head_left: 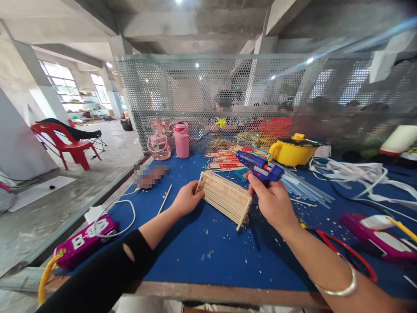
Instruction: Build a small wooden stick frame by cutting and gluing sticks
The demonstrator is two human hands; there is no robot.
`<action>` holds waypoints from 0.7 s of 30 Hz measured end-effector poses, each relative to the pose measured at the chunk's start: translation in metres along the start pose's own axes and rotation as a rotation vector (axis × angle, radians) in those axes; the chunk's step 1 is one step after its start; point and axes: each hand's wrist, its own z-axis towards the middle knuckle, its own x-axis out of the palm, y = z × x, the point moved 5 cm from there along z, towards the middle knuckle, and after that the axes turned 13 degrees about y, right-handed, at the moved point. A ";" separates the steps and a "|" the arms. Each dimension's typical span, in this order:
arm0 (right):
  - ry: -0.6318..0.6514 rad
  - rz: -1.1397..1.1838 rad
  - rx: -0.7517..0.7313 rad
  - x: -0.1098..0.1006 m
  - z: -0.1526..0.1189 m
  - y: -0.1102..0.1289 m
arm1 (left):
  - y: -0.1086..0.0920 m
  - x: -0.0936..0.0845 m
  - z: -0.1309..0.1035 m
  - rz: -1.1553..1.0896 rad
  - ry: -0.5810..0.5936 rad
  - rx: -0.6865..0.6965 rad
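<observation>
My left hand [189, 198] is closed on the left end of a small panel of thin wooden sticks [224, 195], which tilts above the blue table. The sticks run side by side, with a crosspiece at each end. In my right hand [275, 204] is a blue hot glue gun [259, 167], its nozzle aimed up and to the left, above the panel's right part. Behind the panel lies a heap of loose sticks with red-printed wrappers [224, 158]. Clear glue sticks [304, 184] lie to the right of the gun.
A yellow electric pot [295, 151], a pink bottle [181, 140] and a clear pink jug [159, 143] stand along the perforated metal screen [195, 87]. Purple power strips [86, 241] with cables sit at both sides. Red-handled pliers [348, 250] lie beneath my right forearm.
</observation>
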 end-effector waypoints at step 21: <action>0.606 -0.638 -0.535 0.023 0.005 0.027 | -0.027 -0.023 -0.029 0.396 -0.077 0.003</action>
